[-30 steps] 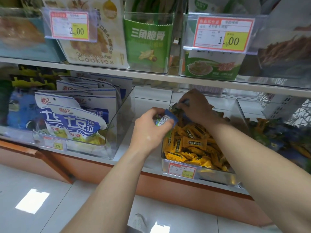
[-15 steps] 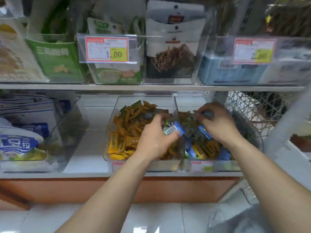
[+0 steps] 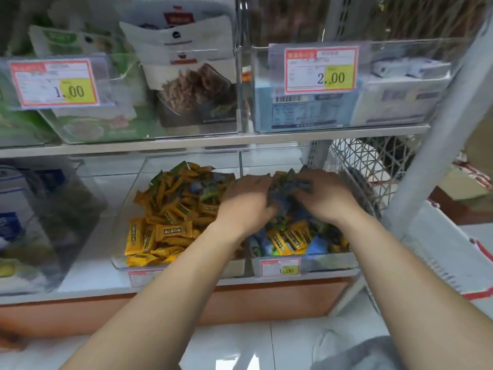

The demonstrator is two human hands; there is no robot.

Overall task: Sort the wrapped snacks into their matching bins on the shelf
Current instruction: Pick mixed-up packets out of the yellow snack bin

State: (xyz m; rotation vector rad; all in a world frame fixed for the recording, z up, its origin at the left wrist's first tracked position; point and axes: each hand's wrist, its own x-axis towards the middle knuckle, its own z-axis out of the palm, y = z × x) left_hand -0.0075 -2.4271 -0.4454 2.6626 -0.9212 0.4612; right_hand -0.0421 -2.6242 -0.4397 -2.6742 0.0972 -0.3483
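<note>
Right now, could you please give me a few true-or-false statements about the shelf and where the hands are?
1. Both the left hand and the right hand reach into the right-hand bin. True.
2. The left-hand bin holds mostly blue snacks. False: mostly yellow snacks.
3. The price tag above the hands reads 2.00. True.
4. The wire basket sits left of both bins. False: it stands to their right.
5. The right-hand bin holds mixed snacks, blue, green and yellow. True.
</note>
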